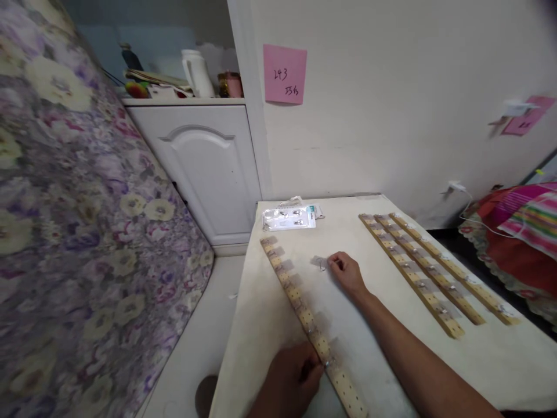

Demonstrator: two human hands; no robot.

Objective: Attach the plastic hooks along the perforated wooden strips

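Note:
A long wooden strip with rows of holes [322,345] lies slantwise on the white table, with transparent squares bearing small metal hooks along it. Low in view, my left hand [293,374] is closed, its thumb and fingertips pinched at a metal hook [327,364] near the strip's close end. Farther up, my right hand [348,276] pinches the edge of a loose transparent adhesive hook [321,264] lying on or just above the table. Its curled fingers partly hide the grip.
Three similar wooden strips [411,270] with hooks lie along the right side of the table [369,371]. A plastic hook package [287,219] rests at the back left edge. Floral curtain [100,220] hangs left; a bed [522,244] stands right.

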